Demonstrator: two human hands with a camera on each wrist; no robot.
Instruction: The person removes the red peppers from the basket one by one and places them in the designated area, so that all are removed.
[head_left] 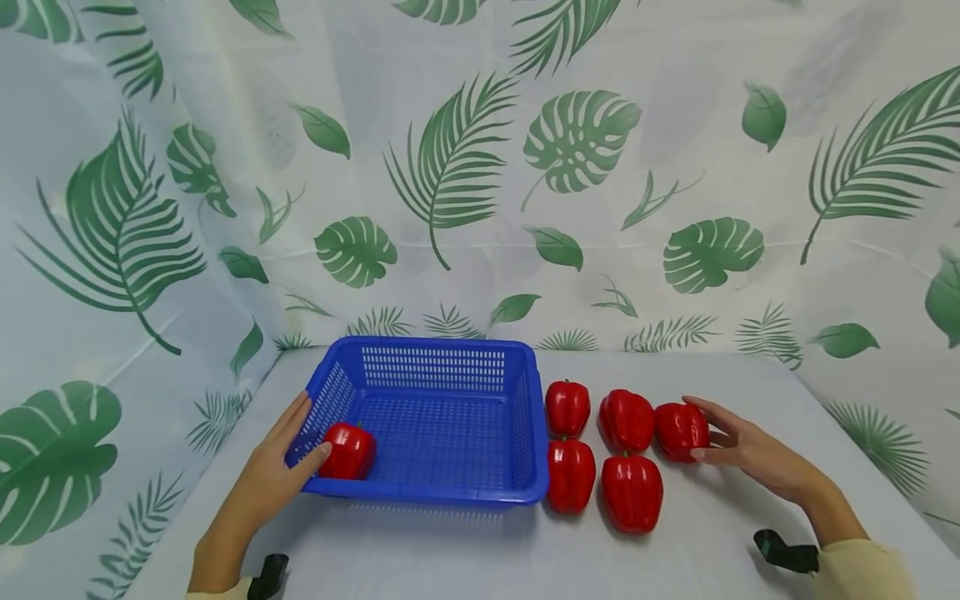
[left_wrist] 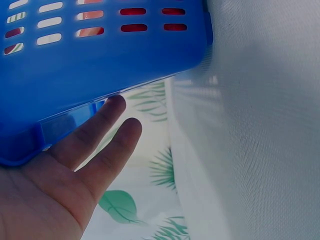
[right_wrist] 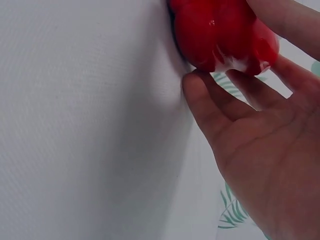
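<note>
A blue plastic basket [head_left: 420, 492] with slotted sides stands left of centre on the table. One red bell pepper [head_left: 351, 452] lies in its near left corner. My left hand [head_left: 273, 471] holds the basket's left rim, thumb over the top beside that pepper and fingers along the outside. In the left wrist view, two fingers [left_wrist: 112, 155] extend beneath the basket's edge. At the right, my right hand [head_left: 753, 450] grips another red bell pepper [head_left: 681, 431] from its right side, thumb in front and fingers behind. The right wrist view shows the fingertips around this pepper's end [right_wrist: 220, 35].
Several more red bell peppers stand between the basket and my right hand, among them a front one [head_left: 632, 493] and one close to the basket's right wall [head_left: 570, 477]. A leaf-printed curtain [head_left: 480, 167] closes off the back and both sides of the white table [head_left: 465, 558].
</note>
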